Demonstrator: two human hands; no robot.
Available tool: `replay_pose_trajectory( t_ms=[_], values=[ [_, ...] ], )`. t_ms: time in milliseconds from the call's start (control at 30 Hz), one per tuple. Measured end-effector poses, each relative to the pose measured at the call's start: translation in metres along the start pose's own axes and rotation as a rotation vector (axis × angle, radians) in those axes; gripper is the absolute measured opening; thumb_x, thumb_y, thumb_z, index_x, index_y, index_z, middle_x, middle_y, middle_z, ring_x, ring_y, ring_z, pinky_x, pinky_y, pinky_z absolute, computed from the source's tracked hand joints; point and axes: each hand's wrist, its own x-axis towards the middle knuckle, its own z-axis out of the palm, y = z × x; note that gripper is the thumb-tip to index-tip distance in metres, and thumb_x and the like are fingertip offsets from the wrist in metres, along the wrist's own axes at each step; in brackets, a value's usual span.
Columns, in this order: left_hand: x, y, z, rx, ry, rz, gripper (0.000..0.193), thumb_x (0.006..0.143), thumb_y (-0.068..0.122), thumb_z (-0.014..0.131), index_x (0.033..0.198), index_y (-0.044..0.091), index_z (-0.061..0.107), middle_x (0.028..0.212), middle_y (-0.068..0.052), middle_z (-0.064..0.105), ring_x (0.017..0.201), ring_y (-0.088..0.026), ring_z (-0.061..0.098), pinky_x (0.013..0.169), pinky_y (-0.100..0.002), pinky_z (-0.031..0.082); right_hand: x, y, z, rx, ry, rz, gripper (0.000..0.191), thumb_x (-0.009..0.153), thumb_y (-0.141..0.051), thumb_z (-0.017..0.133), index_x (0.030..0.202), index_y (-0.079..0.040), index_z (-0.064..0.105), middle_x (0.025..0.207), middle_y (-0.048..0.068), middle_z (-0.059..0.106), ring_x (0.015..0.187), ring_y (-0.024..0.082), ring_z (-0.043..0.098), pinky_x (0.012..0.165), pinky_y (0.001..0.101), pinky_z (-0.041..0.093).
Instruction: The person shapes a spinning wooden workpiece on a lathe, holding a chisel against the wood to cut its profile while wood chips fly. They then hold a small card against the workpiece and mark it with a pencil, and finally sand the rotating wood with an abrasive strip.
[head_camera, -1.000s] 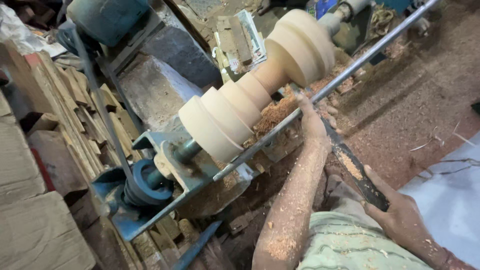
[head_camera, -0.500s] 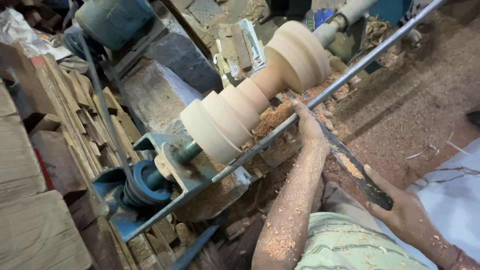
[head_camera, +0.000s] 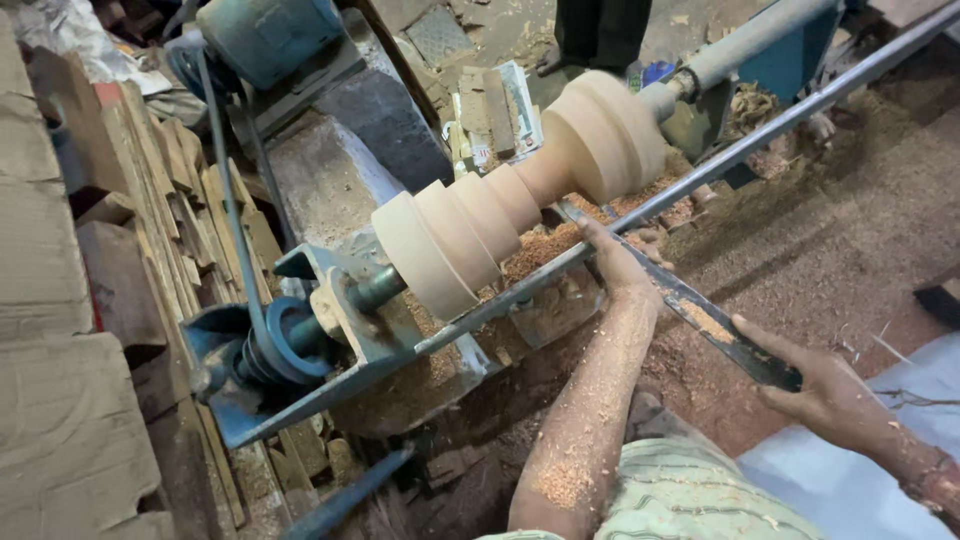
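The left hand (head_camera: 618, 262) lies on the long metal rest bar (head_camera: 700, 175), fingers closed over the blade end of a long dark chisel (head_camera: 700, 312) and pressing it to the bar, while the right hand (head_camera: 820, 385) is wrapped round the chisel's handle end, lower and nearer the body. The tip reaches toward the narrow waist of the pale wooden workpiece (head_camera: 520, 205), which is mounted between the two ends of the lathe and looks blurred, so it is probably spinning, though one frame cannot prove it. Judging by the shape, much of the turning is done: a wide rounded disc sits at the far end, a stepped stack of rings at the near end, and a slim neck between them; the surfaces read smooth, and what seems left is finer cutting at the neck. Heaps of reddish sawdust (head_camera: 545, 250) lie under the piece and over the floor (the left forearm is dusted with it too). Around this stand a blue pulley (head_camera: 285, 340) with its belt running up to a blue-green motor (head_camera: 265, 35), and stacked wooden planks (head_camera: 150, 200) at the left. The bar itself runs between the hands and the wood.
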Motion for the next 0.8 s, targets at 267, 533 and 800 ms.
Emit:
replay_pose_trajectory(
  t_ms=[267, 533, 800],
  values=[
    [0.005, 0.003, -0.009, 0.106, -0.122, -0.008, 0.087, 0.089, 0.092, 0.03, 0.07, 0.011, 0.052, 0.062, -0.006, 0.061, 0.044, -0.013, 0.05, 0.038, -0.034, 0.047, -0.03, -0.038, 0.039, 0.311, 0.226, -0.094, 0.092, 0.077, -0.015, 0.078, 0.159, -0.035, 0.041, 0.078, 0.011, 0.065, 0.064, 0.017, 0.06, 0.064, 0.0341, 0.055],
    [0.004, 0.01, -0.017, 0.159, -0.16, -0.056, 0.082, 0.091, 0.088, 0.032, 0.08, 0.01, 0.056, 0.063, -0.005, 0.06, 0.045, -0.013, 0.049, 0.038, -0.033, 0.046, -0.048, -0.055, 0.058, 0.348, 0.175, 0.086, 0.093, 0.082, -0.016, 0.078, 0.163, -0.039, 0.037, 0.078, 0.011, 0.07, 0.066, 0.016, 0.059, 0.068, 0.0351, 0.057],
    [0.01, 0.007, -0.041, 0.113, -0.385, -0.087, 0.072, 0.093, 0.091, 0.035, 0.08, 0.023, 0.052, 0.056, 0.005, 0.042, 0.04, -0.01, 0.04, 0.034, -0.027, 0.034, -0.044, -0.083, 0.105, 0.512, 0.382, -0.079, 0.086, 0.076, -0.017, 0.076, 0.154, -0.023, 0.043, 0.098, 0.011, 0.073, 0.088, 0.019, 0.07, 0.074, 0.0374, 0.055]
  ],
)
